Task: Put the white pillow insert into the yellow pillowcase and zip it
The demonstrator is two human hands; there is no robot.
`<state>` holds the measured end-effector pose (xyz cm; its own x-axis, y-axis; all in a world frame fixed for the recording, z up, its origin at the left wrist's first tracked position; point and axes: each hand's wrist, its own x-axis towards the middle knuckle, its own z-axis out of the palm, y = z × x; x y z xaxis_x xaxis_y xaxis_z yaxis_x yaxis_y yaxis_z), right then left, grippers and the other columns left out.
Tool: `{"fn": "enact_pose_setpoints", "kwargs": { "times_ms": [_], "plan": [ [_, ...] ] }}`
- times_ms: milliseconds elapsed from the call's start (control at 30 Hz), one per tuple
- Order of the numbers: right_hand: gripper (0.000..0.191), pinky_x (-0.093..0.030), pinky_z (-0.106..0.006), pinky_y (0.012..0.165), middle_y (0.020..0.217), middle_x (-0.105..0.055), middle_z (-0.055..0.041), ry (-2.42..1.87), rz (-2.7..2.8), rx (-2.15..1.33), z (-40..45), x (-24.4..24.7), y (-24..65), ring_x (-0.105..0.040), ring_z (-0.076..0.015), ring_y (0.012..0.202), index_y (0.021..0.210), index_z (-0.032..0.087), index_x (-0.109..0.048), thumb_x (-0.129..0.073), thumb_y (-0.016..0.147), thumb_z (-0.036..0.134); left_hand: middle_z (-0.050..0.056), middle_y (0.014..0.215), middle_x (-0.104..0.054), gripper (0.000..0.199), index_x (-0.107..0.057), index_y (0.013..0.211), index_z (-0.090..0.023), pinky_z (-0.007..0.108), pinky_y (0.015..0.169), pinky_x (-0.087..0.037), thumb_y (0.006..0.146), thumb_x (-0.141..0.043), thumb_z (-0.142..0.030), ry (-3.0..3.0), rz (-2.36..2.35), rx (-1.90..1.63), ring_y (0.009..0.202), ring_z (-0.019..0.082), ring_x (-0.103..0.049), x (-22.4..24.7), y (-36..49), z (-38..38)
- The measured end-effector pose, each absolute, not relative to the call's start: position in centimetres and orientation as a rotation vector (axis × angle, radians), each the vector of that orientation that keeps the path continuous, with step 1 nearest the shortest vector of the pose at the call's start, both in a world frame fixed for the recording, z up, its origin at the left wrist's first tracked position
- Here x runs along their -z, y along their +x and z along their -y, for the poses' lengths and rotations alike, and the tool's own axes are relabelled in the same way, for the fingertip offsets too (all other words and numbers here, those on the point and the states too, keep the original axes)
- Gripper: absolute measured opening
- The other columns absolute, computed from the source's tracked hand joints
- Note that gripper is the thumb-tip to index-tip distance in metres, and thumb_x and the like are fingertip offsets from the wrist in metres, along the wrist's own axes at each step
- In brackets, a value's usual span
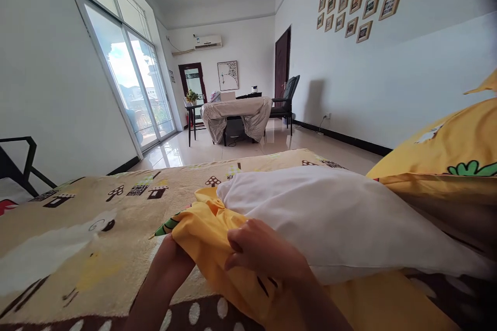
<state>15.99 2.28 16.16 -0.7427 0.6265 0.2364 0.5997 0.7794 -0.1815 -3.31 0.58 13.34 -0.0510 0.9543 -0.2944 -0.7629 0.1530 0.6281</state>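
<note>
The yellow pillowcase is shown in the head view bunched above the blanket, toward its dotted near edge, and touching the left end of a white pillow. Its folds are grasped by the right hand, whose thumb and fingers are curled onto the cloth. The left side of the bunch is gripped by the left hand, its fingertips being hidden under the fabric. Because it is held from two sides, the cloth is probably gathered rather than slack. The pillow is laid flat, its weight seemingly borne from below, so both hands can be given to the fabric. On the right, a plump yellow pillow is placed, apparently out of their way.
</note>
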Motion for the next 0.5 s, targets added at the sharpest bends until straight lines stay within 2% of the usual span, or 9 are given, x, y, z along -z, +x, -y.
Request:
{"fn": "enact_pose_setpoints", "kwargs": {
  "times_ms": [133,300,500],
  "plan": [
    [0.029,-0.016,-0.028,0.046,0.054,-0.056,0.0013,-0.907,2.653,-0.175,-2.5,-15.9,16.2,-0.044,-0.0125,0.051,0.065,0.017,-0.064,-0.078,0.07,0.042,0.01,0.094,-0.071,0.041,-0.053,0.129,-0.015,0.038,0.09,-0.051,0.09,-0.04,-0.009,0.318,-0.799,-1.469,0.087,0.023,-0.069,-13.6,-2.9,-0.4],
    [0.031,-0.016,-0.026,0.048,0.051,-0.046,0.0057,-0.895,2.599,-0.283,-2.1,-16.7,17.7,-0.036,-0.0094,0.05,0.058,0.017,-0.054,-0.075,0.074,0.033,0.007,0.092,-0.072,0.042,-0.056,0.126,-0.017,0.035,0.09,-0.051,0.088,-0.041,-0.007,0.367,-0.789,-1.455,0.086,0.021,-0.069,-13.4,-2.8,-0.4],
    [0.03,-0.021,-0.024,0.053,0.051,-0.038,0.0079,-0.875,2.659,-0.414,-1.5,-17.4,19.8,-0.033,-0.0078,0.052,0.052,0.016,-0.048,-0.07,0.072,0.015,0.007,0.087,-0.071,0.026,-0.063,0.11,-0.015,0.031,0.072,-0.054,0.086,-0.053,-0.014,0.505,-0.92,-1.306,0.078,0.021,-0.068,-10.8,-4.2,-1.1]
  ]
}}
